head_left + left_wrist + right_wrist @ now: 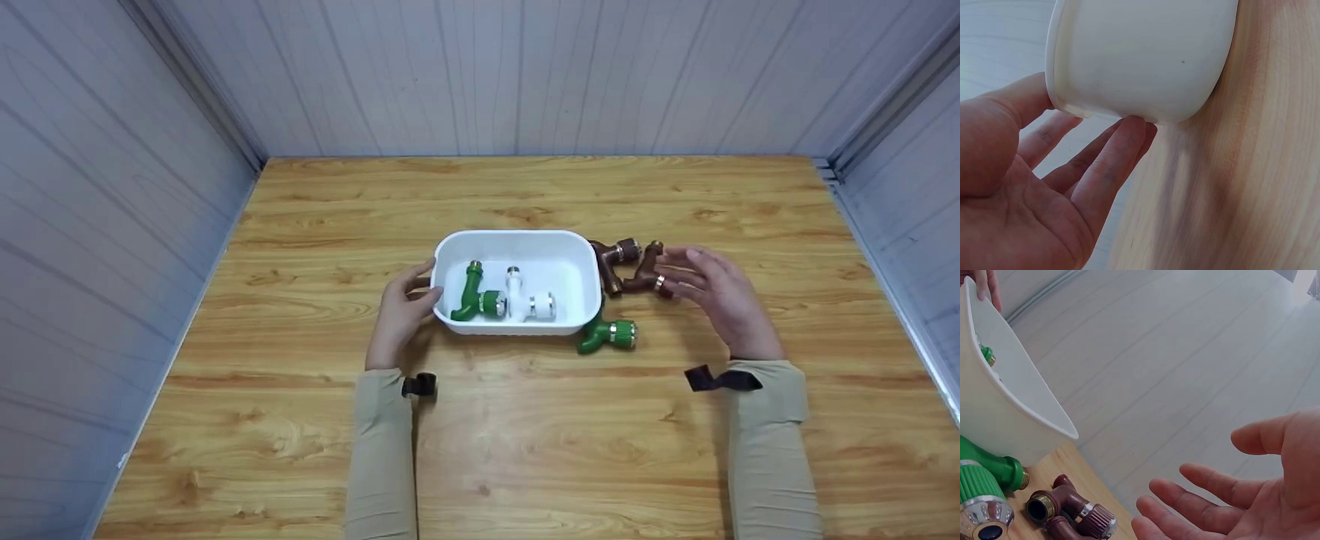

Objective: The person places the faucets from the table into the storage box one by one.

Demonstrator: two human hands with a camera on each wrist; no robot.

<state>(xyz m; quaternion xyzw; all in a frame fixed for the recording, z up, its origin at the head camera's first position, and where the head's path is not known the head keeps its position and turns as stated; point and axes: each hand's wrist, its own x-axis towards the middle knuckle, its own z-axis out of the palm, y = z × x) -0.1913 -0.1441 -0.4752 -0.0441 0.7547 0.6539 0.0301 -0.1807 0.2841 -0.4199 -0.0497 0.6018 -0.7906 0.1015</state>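
tub [525, 241]: smooth, round-cornered | brown taps [649, 261]: brass-ended | table [292, 450]: wood-grained

In the head view we see soft, fairly even light, with a pale sheen on the wooden table [480, 420] and a cool, greyish cast on the walls [487, 75]. We find soft-edged shadows beside the left sleeve [382, 450] and left hand [402, 311]. In the left wrist view, blurred shadows streak the tabletop and the white tub [1140, 56] shades greyer. In the right wrist view we notice strong top-right glare and glints on a green tap's [981, 482] chrome. Across these 2 wrist views, fine detail looks soft.
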